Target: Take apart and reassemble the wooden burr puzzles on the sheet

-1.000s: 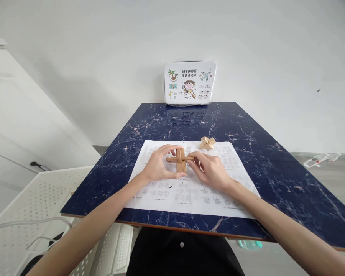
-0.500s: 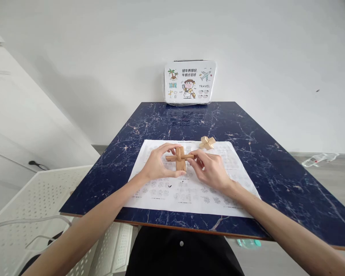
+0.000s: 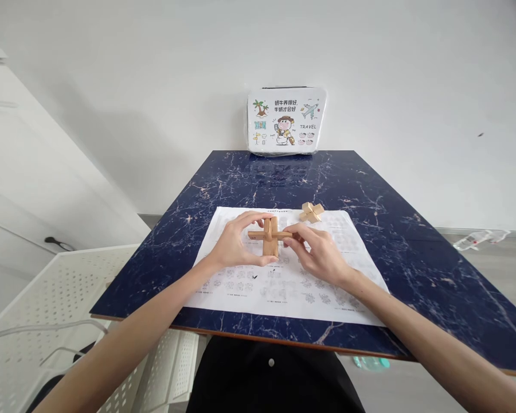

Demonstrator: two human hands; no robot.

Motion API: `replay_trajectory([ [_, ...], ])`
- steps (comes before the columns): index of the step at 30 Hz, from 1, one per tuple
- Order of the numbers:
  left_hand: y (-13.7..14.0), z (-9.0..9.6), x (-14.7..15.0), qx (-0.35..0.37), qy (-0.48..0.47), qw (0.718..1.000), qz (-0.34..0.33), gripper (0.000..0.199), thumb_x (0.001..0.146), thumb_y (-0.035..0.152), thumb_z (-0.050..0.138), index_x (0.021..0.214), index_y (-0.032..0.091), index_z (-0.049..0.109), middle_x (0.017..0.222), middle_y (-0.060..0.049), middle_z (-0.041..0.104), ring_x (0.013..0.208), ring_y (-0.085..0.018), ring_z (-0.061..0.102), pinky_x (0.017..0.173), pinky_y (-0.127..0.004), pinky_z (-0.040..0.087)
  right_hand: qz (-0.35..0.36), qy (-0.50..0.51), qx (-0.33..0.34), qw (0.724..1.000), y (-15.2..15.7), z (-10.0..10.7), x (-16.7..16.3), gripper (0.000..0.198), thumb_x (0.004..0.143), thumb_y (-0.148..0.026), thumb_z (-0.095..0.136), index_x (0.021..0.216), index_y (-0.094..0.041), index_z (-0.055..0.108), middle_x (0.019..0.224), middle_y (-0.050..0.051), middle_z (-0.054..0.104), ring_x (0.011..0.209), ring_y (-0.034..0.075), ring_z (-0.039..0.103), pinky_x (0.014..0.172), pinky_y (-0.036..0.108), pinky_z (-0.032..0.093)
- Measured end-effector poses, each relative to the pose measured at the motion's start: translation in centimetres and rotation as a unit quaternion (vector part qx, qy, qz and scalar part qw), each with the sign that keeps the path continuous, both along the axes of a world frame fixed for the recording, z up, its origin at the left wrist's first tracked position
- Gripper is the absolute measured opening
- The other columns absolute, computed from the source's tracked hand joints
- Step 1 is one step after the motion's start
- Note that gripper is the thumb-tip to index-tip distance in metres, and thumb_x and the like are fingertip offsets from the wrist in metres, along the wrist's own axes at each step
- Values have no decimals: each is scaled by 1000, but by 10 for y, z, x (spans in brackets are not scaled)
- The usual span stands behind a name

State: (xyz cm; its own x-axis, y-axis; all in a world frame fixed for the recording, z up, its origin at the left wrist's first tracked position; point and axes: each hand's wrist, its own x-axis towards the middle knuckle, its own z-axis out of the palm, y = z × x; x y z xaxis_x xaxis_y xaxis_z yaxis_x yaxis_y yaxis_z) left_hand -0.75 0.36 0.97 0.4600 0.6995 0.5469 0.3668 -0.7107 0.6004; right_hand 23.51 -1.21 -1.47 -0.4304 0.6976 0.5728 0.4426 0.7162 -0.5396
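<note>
A cross-shaped wooden interlocking puzzle (image 3: 270, 246) is held between my two hands just above a printed sheet (image 3: 241, 304). My left hand (image 3: 236, 244) grips its upright bars, thumb at the near end and fingers at the far end. With thumb and fingertips, my right hand (image 3: 320, 252) pinches the right tip of the crosswise bar. A second, paler wooden burr puzzle (image 3: 312, 212) rests at the sheet's far edge, beyond my right hand, touched by neither hand. Small diagrams and two black tick marks show on the paper.
The dark blue marble-patterned table (image 3: 284, 186) carries all this. A white cartoon-printed case (image 3: 286, 120) stands at its far edge against the wall. On the left is a white perforated shelf (image 3: 26, 298) with a cable (image 3: 47, 328). A clear plastic item (image 3: 479, 239) lies on the floor at right.
My right hand has shifted very slightly to the right on the crosswise bar. The left hand keeps its hold. The view has moved a little.
</note>
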Motion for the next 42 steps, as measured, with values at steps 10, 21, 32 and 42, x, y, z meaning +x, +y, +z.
replay_trajectory([
  [10,-4,3,-1,14,1,1000,-23,82,61,42,95,136,26,66,132,-11,71,117,-32,68,106,-53,53,26,2,41,999,-6,3,3,15,109,-27,50,113,-20,63,83,4,69,68,17,61,63,31,45],
  [21,-3,0,0,21,-22,999,-20,78,60,41,96,131,23,67,129,-13,72,118,-34,69,105,-54,54,-48,11,6,999,-7,2,-3,15,106,-32,54,108,-21,64,70,0,67,57,16,58,59,32,43],
  [32,1,-5,-3,-131,-113,980,-95,83,70,54,92,144,34,59,151,-10,59,136,-36,60,112,-56,51,109,71,-180,975,-4,6,-11,21,104,-41,58,114,-23,62,106,9,73,88,22,68,73,38,58],
  [42,-1,-2,-3,-85,-20,995,-48,91,68,41,94,149,28,54,140,-13,67,130,-36,64,111,-56,51,123,162,-311,929,-2,18,-2,30,103,-49,59,111,-21,60,80,1,62,66,15,57,60,32,50],
])
